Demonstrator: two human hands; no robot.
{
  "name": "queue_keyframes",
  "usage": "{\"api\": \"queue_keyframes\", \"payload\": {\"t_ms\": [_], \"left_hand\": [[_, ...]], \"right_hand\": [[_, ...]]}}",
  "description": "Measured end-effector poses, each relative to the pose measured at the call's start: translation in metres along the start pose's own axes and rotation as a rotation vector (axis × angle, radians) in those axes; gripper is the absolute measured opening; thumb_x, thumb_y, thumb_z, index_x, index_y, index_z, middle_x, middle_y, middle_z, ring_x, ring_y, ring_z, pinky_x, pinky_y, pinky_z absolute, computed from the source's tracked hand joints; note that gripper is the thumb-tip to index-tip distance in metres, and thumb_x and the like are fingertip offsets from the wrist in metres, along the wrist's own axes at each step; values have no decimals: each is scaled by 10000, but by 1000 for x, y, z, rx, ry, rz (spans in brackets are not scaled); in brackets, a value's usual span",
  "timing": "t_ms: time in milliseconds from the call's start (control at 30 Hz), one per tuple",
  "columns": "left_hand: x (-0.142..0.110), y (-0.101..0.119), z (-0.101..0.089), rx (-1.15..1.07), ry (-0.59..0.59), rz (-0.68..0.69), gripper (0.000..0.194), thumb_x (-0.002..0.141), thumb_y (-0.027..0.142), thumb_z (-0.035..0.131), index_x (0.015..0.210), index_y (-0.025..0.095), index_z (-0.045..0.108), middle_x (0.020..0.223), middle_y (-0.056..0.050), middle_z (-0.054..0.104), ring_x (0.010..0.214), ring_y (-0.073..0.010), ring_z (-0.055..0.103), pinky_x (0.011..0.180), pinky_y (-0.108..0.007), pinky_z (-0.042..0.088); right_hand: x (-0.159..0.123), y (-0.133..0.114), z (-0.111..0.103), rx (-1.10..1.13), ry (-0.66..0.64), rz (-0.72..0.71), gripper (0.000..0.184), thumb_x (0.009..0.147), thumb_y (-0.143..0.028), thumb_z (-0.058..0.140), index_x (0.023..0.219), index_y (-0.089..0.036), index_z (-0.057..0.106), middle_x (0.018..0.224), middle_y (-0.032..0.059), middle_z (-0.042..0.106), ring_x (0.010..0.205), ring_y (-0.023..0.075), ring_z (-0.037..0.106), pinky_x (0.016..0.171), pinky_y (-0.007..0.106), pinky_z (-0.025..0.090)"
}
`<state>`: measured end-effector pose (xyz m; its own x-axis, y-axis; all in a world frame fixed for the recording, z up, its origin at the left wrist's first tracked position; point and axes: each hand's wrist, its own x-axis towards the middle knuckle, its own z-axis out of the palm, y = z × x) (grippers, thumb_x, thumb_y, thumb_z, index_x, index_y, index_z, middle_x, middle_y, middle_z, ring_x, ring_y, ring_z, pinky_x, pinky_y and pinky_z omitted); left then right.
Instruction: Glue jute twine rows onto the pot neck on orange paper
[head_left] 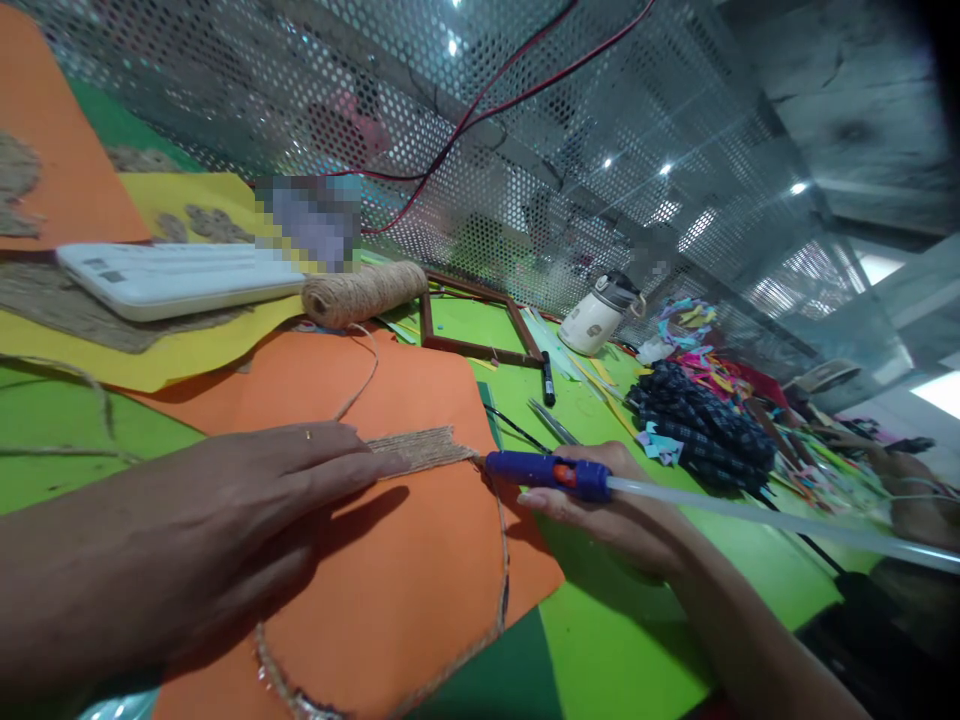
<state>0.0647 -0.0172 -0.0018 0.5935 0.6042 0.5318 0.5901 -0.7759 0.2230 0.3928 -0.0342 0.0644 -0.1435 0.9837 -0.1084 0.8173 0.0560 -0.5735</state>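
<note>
On an orange sheet (420, 530) lies a flat strip of jute twine rows (420, 448). My left hand (262, 510) rests over the strip's left end, fingers stretched out and pressing lightly on it. In my right hand (600, 500) is a blue hot glue gun (547, 474) with a long clear glue stick (750, 520) running out of its back. The gun's nozzle meets or nearly meets the strip's right end. A loose strand of twine (501, 570) trails from that end down across the sheet. Behind my left hand lies a twine spool (364, 293).
Behind the spool stand a white device (187, 280) and yellow sheets. A brown frame (480, 345), a black marker (548, 380), scissors (553, 422) and a white bottle (596, 315) sit farther back. A dark folded umbrella (697, 425) lies right. A perforated metal panel (495, 180) borders the table.
</note>
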Motion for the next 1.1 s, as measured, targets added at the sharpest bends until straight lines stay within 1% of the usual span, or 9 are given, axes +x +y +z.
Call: {"api": "queue_keyframes", "payload": {"t_ms": [133,233,300,433,700,800,933,1033,1100], "left_hand": [[0,-5,-4,-28,-43,52,659,915,122,382,1488,354,612,1207,5,781,919,-187,731,720,-256,564],[1,-5,-4,-30,-30,63,650,933,136,375,1508,351,587,1247,6,774,964,-194,740,756,-255,571],[4,-4,-5,-33,-23,83,641,951,152,350,1523,346,563,1216,11,778,941,-182,744,746,-245,573],[7,-3,-9,-17,-55,104,632,963,174,332,1541,331,534,1203,9,781,922,-170,756,737,-239,581],[2,-7,-6,4,-13,145,738,939,139,369,1637,374,420,1296,31,762,1004,-186,755,775,-250,584],[2,-7,-6,22,-21,134,721,947,128,377,1615,389,452,1342,46,749,1064,-176,742,823,-248,585],[3,-5,-8,35,-35,128,668,947,126,328,1546,331,540,1262,29,768,1011,-170,736,810,-246,601],[2,-5,-5,26,-13,119,615,973,124,308,1487,312,588,1247,27,768,996,-179,740,805,-266,621],[-1,-4,-3,12,2,104,610,966,113,320,1470,306,605,1279,23,762,1038,-202,739,845,-299,631]], "right_hand": [[0,0,0,10,-16,48,422,831,-594,778,718,-195,704,602,-9,519,576,141,418,498,297,286],[0,1,0,10,-17,56,441,826,-602,782,700,-190,686,600,-12,512,572,135,417,491,290,283],[1,2,0,5,-14,51,435,815,-589,792,691,-187,679,595,-15,499,570,131,407,485,288,274],[0,2,1,11,-12,72,446,808,-584,797,669,-192,636,590,-25,469,568,124,385,489,291,256],[3,2,0,20,-24,59,445,798,-577,803,653,-202,611,588,-22,477,562,125,391,487,290,260],[3,3,0,-21,-11,8,461,827,-566,791,635,-207,576,581,-21,472,561,123,384,490,294,250],[1,6,-3,-59,-24,-36,468,858,-589,767,656,-204,595,585,-13,489,556,127,409,483,290,252],[-2,5,-4,-82,-13,-50,466,847,-604,771,676,-202,610,595,-3,515,561,133,432,486,284,269],[-3,3,-4,-91,-8,-53,474,838,-605,781,664,-204,597,587,0,520,551,134,432,486,287,276]]}}
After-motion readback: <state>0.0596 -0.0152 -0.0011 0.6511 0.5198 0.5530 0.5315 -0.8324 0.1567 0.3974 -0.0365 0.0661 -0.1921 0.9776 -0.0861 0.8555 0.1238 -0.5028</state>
